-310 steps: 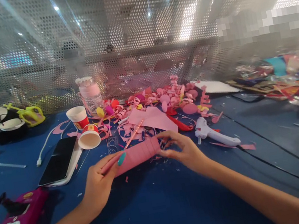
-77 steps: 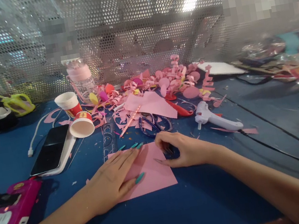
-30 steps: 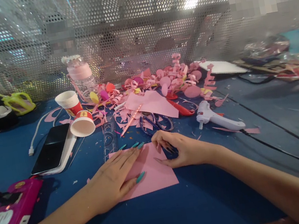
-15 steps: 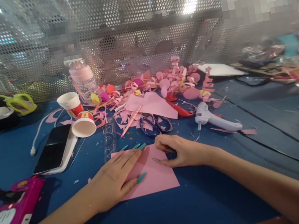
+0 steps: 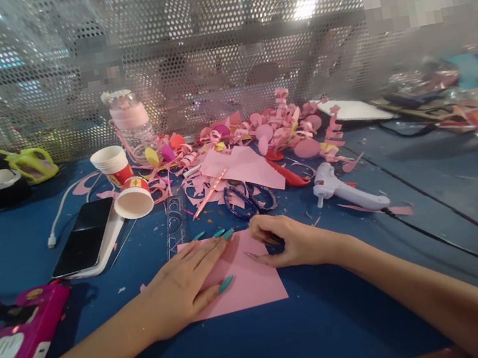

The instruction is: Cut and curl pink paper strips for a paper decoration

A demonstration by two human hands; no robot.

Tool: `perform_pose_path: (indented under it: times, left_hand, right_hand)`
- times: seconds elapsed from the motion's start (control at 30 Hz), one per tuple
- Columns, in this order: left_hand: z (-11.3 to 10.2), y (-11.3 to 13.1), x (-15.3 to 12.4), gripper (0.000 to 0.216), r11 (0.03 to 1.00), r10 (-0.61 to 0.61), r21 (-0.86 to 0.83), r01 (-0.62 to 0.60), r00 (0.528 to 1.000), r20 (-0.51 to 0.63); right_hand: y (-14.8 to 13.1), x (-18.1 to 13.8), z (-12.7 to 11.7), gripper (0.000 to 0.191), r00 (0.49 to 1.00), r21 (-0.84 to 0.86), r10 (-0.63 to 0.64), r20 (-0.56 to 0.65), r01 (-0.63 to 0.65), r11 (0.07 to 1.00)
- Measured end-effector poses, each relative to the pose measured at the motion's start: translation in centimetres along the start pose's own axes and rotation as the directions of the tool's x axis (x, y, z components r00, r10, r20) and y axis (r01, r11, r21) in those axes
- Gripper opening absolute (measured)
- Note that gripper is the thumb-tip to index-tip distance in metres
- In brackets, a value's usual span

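Note:
A pink paper sheet lies flat on the blue table in front of me. My left hand rests on its left half, palm down, fingers stretched out together. My right hand sits at the sheet's far right corner with its fingers curled in a pinch against the paper edge. What the pinch holds, if anything beyond the paper, is hidden. Blue-handled scissors lie just beyond my right hand.
A white glue gun with its black cable lies to the right. A ruler, phone, two paper cups, pink bottle and heaps of pink paper scraps fill the back. A magenta power strip sits at left.
Ten seconds ago both hands held the pink paper rolled up as a tube; it now lies unrolled and flat. Over the last second the hands have barely moved.

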State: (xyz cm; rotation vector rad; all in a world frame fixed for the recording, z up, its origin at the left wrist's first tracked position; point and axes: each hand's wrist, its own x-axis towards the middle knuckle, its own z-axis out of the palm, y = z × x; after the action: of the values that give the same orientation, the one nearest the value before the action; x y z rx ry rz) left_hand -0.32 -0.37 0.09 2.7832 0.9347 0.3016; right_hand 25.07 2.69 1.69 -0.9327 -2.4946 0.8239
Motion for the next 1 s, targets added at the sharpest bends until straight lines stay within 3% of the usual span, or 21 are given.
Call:
perform_pose_path:
  times: [0.17, 0.33, 0.5, 0.63, 0.8, 1.0]
  left_hand:
    - [-0.10, 0.03, 0.06, 0.065, 1.000, 0.001, -0.004, -0.001, 1.000, 0.006]
    - [-0.11, 0.00, 0.07, 0.064, 1.000, 0.001, -0.018, -0.001, 1.000, -0.006]
    - [-0.37, 0.17, 0.14, 0.064, 1.000, -0.006, -0.017, 0.006, 1.000, 0.003]
    - [-0.37, 0.13, 0.15, 0.064, 1.000, -0.004, 0.000, 0.004, 1.000, 0.016]
    - [-0.44, 0.15, 0.12, 0.064, 1.000, 0.004, -0.013, -0.004, 1.000, 0.007]
    - [-0.11, 0.01, 0.01, 0.065, 1.000, 0.001, 0.013, -0.001, 1.000, 0.012]
  right_hand:
    - [0.11, -0.02, 0.09, 0.026, 0.999, 0.105, -0.018, -0.042, 0.022, 0.994]
    - [0.08, -0.01, 0.03, 0.025, 1.000, -0.024, -0.014, 0.003, 0.014, 1.000]
    - [0.20, -0.11, 0.09, 0.027, 0.998, 0.103, -0.024, -0.059, 0.030, 0.994]
    - [0.15, -0.12, 0.11, 0.026, 1.000, 0.044, 0.003, -0.030, -0.002, 0.999]
    - [0.05, -0.14, 0.12, 0.025, 0.997, 0.104, -0.019, -0.069, 0.026, 0.994]
    - [0.12, 0.07, 0.10, 0.023, 1.000, 0.033, -0.024, -0.010, 0.024, 0.999]
